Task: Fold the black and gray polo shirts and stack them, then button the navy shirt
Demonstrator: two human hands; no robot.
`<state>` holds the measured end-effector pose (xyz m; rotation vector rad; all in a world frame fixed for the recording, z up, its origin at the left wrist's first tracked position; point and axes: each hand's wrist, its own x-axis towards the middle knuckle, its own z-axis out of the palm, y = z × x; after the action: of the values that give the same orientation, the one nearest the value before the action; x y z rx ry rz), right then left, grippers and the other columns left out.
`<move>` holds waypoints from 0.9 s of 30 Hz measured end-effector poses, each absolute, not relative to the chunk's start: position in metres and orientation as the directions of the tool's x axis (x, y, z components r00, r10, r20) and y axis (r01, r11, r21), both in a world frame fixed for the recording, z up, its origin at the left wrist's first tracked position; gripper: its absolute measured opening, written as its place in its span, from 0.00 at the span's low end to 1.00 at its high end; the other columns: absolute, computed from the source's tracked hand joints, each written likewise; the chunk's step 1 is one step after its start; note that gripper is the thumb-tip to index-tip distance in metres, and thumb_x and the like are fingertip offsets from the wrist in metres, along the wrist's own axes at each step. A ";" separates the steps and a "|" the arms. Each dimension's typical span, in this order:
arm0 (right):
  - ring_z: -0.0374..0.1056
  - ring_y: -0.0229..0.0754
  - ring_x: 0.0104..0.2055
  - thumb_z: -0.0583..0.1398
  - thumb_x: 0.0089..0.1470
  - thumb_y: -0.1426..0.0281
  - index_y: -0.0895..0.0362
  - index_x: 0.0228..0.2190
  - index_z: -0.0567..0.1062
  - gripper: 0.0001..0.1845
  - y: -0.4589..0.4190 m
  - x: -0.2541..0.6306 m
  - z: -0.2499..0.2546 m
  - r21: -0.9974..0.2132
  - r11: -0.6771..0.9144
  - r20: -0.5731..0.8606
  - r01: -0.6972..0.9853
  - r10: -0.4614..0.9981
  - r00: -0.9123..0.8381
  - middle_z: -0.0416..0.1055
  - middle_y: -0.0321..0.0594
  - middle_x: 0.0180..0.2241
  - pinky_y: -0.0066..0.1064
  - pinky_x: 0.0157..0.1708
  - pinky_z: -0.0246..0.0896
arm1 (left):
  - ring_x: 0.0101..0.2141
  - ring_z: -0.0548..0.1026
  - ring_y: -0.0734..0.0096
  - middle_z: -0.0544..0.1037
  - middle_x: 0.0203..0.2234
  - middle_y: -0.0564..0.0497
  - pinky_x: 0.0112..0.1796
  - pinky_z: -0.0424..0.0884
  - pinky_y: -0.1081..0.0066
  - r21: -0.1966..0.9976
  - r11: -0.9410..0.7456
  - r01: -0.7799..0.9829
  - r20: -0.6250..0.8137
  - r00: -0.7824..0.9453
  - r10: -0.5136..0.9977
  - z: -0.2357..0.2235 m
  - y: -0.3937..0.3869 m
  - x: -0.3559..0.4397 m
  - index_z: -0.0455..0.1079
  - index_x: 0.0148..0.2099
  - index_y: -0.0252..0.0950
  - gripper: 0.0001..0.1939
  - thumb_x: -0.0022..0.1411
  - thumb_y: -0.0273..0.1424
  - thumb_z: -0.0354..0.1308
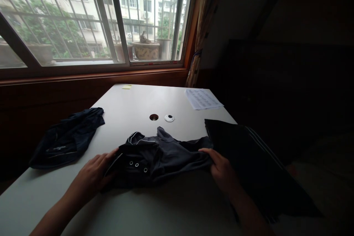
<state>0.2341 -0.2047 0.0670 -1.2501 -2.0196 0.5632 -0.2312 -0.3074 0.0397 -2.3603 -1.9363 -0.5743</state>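
Observation:
A dark grey polo shirt (163, 155) with white collar trim and snap buttons lies bunched on the white table (132, 103) in front of me. My left hand (94, 173) rests on its left edge, fingers curled over the cloth. My right hand (219, 169) grips the shirt's right edge, fingers closed on the fabric.
A crumpled dark garment (66, 138) lies at the table's left. A flat dark garment with white stripes (249, 155) hangs over the right edge. A printed sheet (203, 99), a cable hole (154, 117), its white cap (169, 118) and a yellow note (127, 86) sit farther back.

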 end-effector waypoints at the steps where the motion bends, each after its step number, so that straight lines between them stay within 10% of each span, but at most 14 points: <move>1: 0.73 0.50 0.50 0.50 0.47 0.77 0.50 0.47 0.77 0.28 -0.205 0.235 0.072 -0.673 0.445 0.285 0.591 0.893 -0.347 0.78 0.40 0.46 0.45 0.55 0.67 | 0.48 0.76 0.55 0.77 0.51 0.47 0.47 0.75 0.61 0.228 -0.200 0.953 0.283 0.131 0.950 0.041 -0.309 -0.232 0.58 0.68 0.45 0.31 0.66 0.41 0.57; 11: 0.72 0.50 0.52 0.67 0.52 0.60 0.48 0.61 0.69 0.35 -0.190 0.259 0.130 -0.821 0.260 -0.225 0.508 0.670 -0.707 0.73 0.44 0.55 0.41 0.51 0.70 | 0.52 0.73 0.49 0.69 0.58 0.44 0.49 0.75 0.55 0.266 -0.124 0.956 0.275 0.048 0.960 0.030 -0.332 -0.245 0.72 0.49 0.44 0.17 0.60 0.44 0.61; 18: 0.72 0.49 0.51 0.61 0.60 0.58 0.53 0.54 0.74 0.23 -0.134 0.207 0.112 -0.726 0.437 -0.004 0.530 0.769 -0.639 0.74 0.46 0.51 0.42 0.53 0.67 | 0.49 0.76 0.52 0.71 0.56 0.42 0.47 0.77 0.58 0.412 -0.129 0.902 0.201 0.049 0.978 0.023 -0.337 -0.244 0.73 0.48 0.43 0.14 0.62 0.41 0.59; 27: 0.55 0.48 0.67 0.58 0.49 0.84 0.49 0.53 0.76 0.32 -0.096 0.129 0.070 -0.416 0.818 0.070 0.397 0.465 -0.883 0.59 0.39 0.66 0.42 0.65 0.53 | 0.43 0.75 0.58 0.69 0.53 0.44 0.35 0.78 0.67 0.466 -0.063 0.883 0.326 -0.105 0.940 0.039 -0.337 -0.247 0.73 0.39 0.40 0.07 0.58 0.35 0.58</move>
<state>0.1288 -0.0957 0.0696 -0.6770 -2.8332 0.5934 -0.2466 -0.3367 0.0392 -2.1636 -2.2140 -0.9517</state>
